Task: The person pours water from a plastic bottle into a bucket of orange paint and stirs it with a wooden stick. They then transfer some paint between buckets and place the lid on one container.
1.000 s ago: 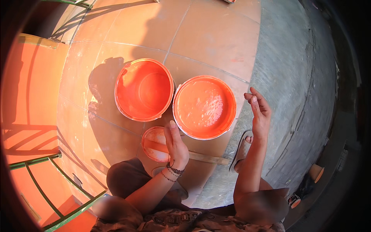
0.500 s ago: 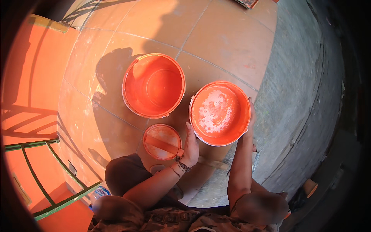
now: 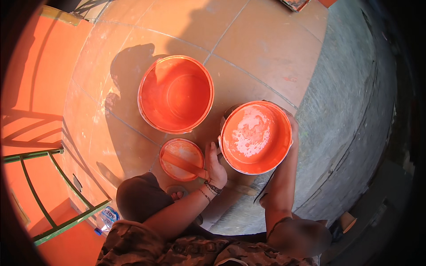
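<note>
Floor: Smooth orange-brown square tiles (image 3: 257,48) met a rough grey concrete strip (image 3: 346,102) on the right; a bright orange wall (image 3: 37,71) rose on the left.

Held bucket: The round orange-smeared bucket with wet orange paint (image 3: 253,133) sat between the two hands, right of centre, its mouth facing up, probably to keep the paint from spilling. Whether its base touched the floor could not be told.

Left hand: The bare left hand (image 3: 215,171), banded by dark bracelets at the wrist, stood at that bucket's lower left side, thumb raised; how its fingers met the wall was hidden.

Right hand: The bare right hand (image 3: 293,131) lay along the opposite side, mostly behind the wall, so how tightly it gripped could not be told. Hands on opposing sides likely balanced the load.

Other bucket: The round orange-coated bucket without a visible pool of paint (image 3: 175,95) stood up and to the left, apart from the first, within easy reach.

Lid and stick: The flat round orange-and-white lid (image 3: 188,148) lay near the left hand, with a flat orange-coated wooden stick (image 3: 179,162) across it, perhaps so the wet end stayed off the tiles.

Edge: A clear plastic bottle with a blue-and-white label (image 3: 106,217) was beside a green metal frame (image 3: 73,226).
</note>
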The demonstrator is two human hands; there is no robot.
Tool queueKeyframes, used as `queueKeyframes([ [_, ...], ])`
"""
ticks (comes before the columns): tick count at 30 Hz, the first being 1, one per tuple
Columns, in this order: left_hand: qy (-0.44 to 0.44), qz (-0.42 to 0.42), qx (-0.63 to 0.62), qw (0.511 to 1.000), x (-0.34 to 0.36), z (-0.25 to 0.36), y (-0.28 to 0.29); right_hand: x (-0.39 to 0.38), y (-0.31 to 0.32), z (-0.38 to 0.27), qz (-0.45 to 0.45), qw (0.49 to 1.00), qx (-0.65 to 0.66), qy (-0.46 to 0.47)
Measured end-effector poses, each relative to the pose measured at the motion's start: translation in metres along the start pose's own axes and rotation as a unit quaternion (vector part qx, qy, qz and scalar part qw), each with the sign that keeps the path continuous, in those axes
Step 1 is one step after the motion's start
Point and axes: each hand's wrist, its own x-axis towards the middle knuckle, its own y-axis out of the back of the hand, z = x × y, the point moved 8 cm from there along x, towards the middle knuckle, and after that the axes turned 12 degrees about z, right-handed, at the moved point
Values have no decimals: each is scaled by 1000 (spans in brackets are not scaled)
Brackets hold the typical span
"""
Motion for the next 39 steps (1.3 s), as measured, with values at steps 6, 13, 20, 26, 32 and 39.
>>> queueKeyframes([
  [6, 174, -117, -239, 948, 24, 2, -53, -14, 13, 17, 64, 995, 77, 12],
  [13, 201, -123, -280, 931, 30, -36, -50, -11, 5, 15, 74, 995, 64, 20],
  [20, 199, -99, -313, 923, 8, 7, -58, -13, -17, -10, 69, 997, 23, 28],
  [26, 119, -44, -306, 944, -26, 67, -55, -28, -60, -56, 16, 996, -69, 55],
  [32, 96, -50, -353, 929, -53, 116, -55, -41, -98, -98, 92, 971, -204, 82],
  [39, 99, 19, -402, 910, -56, 160, -49, -32, -127, -114, 112, 968, -225, 30],
])
